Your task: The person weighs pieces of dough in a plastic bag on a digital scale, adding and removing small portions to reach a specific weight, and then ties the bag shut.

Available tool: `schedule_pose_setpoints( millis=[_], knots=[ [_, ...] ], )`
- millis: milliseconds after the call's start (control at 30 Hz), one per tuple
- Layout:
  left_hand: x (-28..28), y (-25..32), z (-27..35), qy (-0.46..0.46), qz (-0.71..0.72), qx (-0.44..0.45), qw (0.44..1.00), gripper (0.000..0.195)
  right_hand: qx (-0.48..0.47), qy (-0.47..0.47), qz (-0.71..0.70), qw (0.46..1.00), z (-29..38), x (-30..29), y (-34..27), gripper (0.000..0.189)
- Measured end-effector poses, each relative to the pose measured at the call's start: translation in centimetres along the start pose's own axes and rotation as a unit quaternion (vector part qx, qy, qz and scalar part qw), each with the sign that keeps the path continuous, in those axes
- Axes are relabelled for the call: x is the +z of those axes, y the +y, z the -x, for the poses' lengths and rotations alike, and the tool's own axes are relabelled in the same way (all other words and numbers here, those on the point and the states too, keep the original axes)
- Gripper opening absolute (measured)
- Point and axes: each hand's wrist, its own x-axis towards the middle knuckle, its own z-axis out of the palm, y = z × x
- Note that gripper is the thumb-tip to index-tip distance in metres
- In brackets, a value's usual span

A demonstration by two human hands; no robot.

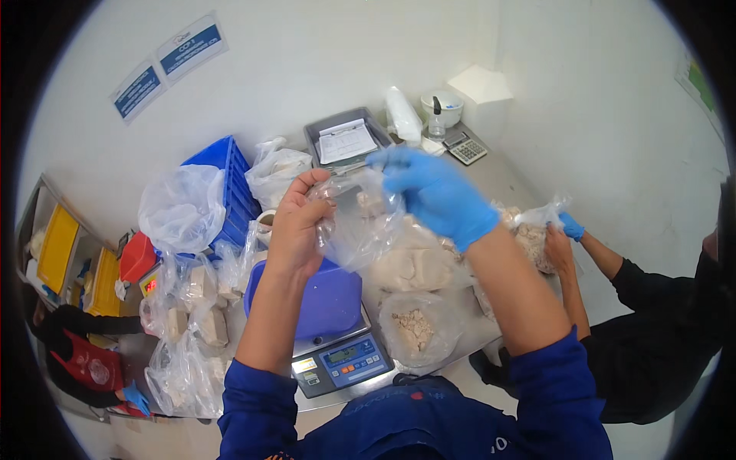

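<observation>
My bare left hand (299,230) pinches one side of the mouth of a clear plastic bag (359,230), held up above the worktable. At its other side, my right hand (434,192) in a blue glove grips the rim, its fingers blurred. The bag looks thin; pale lumps show through it. Below my left forearm, a purple plastic tub (330,299) rests on the digital bench scale (351,365). Right of the scale is an open plastic bag of beige crumbly pieces (415,330), with a larger bag of beige blocks (414,267) behind it.
Several bagged beige blocks (201,328) crowd the left side. Behind them stands a blue crate (238,198) with a plastic liner. A grey tray (313,129) with a clipboard and a calculator (466,149) sit at the back. Co-workers' hands (558,247) are at right, another gloved hand (136,397) at left.
</observation>
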Motion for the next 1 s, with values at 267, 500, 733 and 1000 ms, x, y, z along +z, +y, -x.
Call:
schedule_pose_setpoints(
  millis=[267, 500, 733, 1000],
  knots=[
    [6.2, 1.0, 3.0, -0.107, 0.079, -0.054, 0.99, 0.02, -0.305, -0.016, 0.511, 0.804, 5.9, 4.2, -13.7, 0.016],
    [10.7, 4.7, 5.5, -0.105, 0.093, -0.005, 0.99, 0.019, -0.198, -0.008, 0.463, 0.864, 9.1, 5.6, -6.5, 0.032],
    [6.8, 7.3, 5.3, -0.196, 0.111, 0.15, 0.963, 0.01, -0.084, -0.04, 0.491, 0.866, 6.8, 5.9, -5.5, 0.036],
    [1.4, -6.2, -0.7, -0.103, 0.13, 0.02, 0.986, 0.044, -0.246, -0.121, 0.464, 0.843, 3.4, 11.3, -8.2, 0.03]
  ],
)
